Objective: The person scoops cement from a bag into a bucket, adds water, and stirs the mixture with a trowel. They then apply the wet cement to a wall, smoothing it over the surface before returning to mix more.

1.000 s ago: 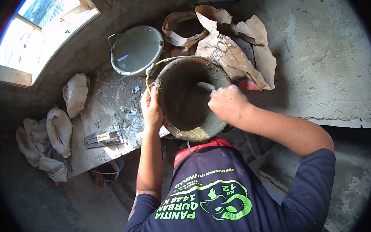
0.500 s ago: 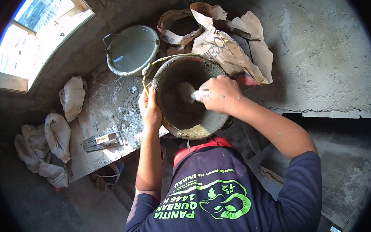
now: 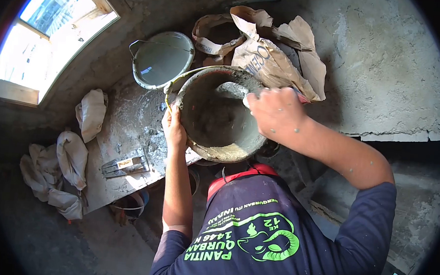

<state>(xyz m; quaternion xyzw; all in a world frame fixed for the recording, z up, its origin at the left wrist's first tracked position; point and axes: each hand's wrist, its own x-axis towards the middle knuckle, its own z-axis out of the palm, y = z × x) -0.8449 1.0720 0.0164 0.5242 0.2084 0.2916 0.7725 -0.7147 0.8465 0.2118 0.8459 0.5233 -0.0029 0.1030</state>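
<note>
A mortar-crusted bucket (image 3: pixel 219 152) stands in front of me, tilted toward my body, with wet grey cement (image 3: pixel 214 112) inside. My left hand (image 3: pixel 174 127) grips its left rim, thumb uppermost, close to the yellow handle (image 3: pixel 168 97). In my right hand (image 3: pixel 276 110), closed in a fist above the right rim, is a trowel (image 3: pixel 232 90). Its cement-coated blade lies against the far inner wall of the bucket, and my fist hides most of its handle. Grey splashes dot my right hand and forearm.
Behind the bucket are a second bucket (image 3: pixel 163 60) of greyish water and a torn paper cement bag (image 3: pixel 268 65). A plastering float (image 3: pixel 125 165) rests on the splattered board (image 3: pixel 96 181) at left, beside pale sacks (image 3: pixel 72 159). A concrete ledge (image 3: pixel 391 91) extends right.
My right hand has moved up and to the right, carrying the trowel from the bucket's middle to its far inner wall. My left hand keeps its hold on the rim.
</note>
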